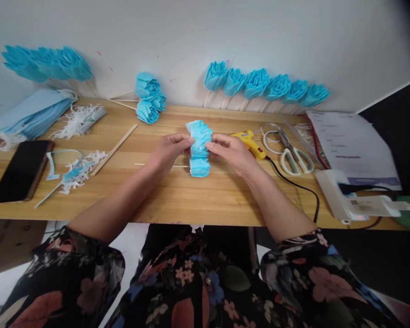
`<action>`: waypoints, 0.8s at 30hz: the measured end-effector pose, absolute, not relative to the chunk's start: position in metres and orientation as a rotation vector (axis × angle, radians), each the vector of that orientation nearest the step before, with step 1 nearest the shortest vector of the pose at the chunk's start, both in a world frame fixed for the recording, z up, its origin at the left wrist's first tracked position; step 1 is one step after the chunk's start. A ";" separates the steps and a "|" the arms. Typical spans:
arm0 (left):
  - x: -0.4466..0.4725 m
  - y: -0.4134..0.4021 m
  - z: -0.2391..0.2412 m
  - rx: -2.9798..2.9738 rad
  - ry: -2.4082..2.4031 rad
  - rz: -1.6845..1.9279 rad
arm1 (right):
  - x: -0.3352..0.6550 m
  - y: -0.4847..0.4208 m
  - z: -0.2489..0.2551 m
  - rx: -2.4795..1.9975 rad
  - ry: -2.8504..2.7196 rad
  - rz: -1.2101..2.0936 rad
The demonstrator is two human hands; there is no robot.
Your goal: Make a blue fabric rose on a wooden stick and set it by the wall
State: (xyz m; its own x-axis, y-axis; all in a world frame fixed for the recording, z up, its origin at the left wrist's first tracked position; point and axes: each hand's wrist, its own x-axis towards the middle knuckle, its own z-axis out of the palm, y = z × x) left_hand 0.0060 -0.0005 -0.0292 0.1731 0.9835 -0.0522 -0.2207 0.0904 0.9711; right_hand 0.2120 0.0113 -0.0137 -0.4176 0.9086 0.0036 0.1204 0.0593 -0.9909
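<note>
Between my two hands, over the middle of the table, is a gathered strip of light blue mask fabric (pixel 201 141) with folded, ruffled edges. My left hand (pixel 172 148) pinches its left edge between thumb and fingers. On the right edge, my right hand (pixel 227 148) has its thumb and fingers closed as well. The strip's lower end is rolled near a thin wooden stick (pixel 178 166) that points left under my left wrist. A yellow glue gun (pixel 254 145) lies just beyond my right hand, partly hidden by it.
Blue fabric flowers on sticks lean on the wall at left (pixel 48 64) and right (pixel 256 84); several more flowers (pixel 148 98) lie between. Scissors (pixel 294 155), a power strip (pixel 335 193) and papers (pixel 348 141) are right. Masks (pixel 37 114), a phone (pixel 22 171) and scraps (pixel 80 173) are left.
</note>
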 end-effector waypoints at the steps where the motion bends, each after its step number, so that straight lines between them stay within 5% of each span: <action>1: 0.006 -0.001 -0.029 1.062 0.948 1.136 | 0.212 0.011 -0.015 -1.051 -1.655 1.435; 24: 0.009 0.002 -0.039 1.123 0.942 1.105 | 0.202 0.012 -0.033 -1.135 -1.654 1.163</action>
State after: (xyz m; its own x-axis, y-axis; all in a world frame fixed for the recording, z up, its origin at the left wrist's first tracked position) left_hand 0.0091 0.0022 -0.0389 0.2108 0.9771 -0.0307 -0.1851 0.0707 0.9802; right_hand 0.2016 0.0120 -0.0332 -0.2772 0.9545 0.1104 0.2189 0.1746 -0.9600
